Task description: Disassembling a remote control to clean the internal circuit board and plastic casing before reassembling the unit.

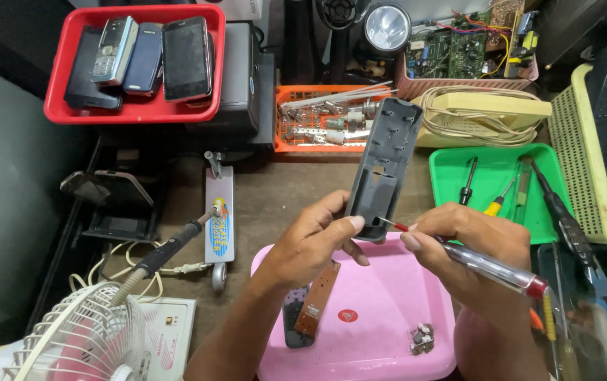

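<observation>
My left hand (314,243) grips the lower end of a dark grey remote-control shell (382,166), held upright with its hollow inside facing me. My right hand (469,243) holds a screwdriver (487,267) with a clear handle and red cap; its thin tip touches the bottom edge of the shell. Both hands hover over a pink tray (381,317). In the tray lie a brown circuit board strip (317,300), a dark keypad piece (295,321), a small red round part (347,315) and a few small metal parts (422,339).
A green tray (452,169) with screwdrivers sits to the right, a red tray (60,106) of phones at back left, an orange basket (296,95) of parts behind. A soldering iron (169,250), a white fan (81,339), a flashlight (387,28), circuit boards (459,49) and a yellow basket (593,176) surround the bench.
</observation>
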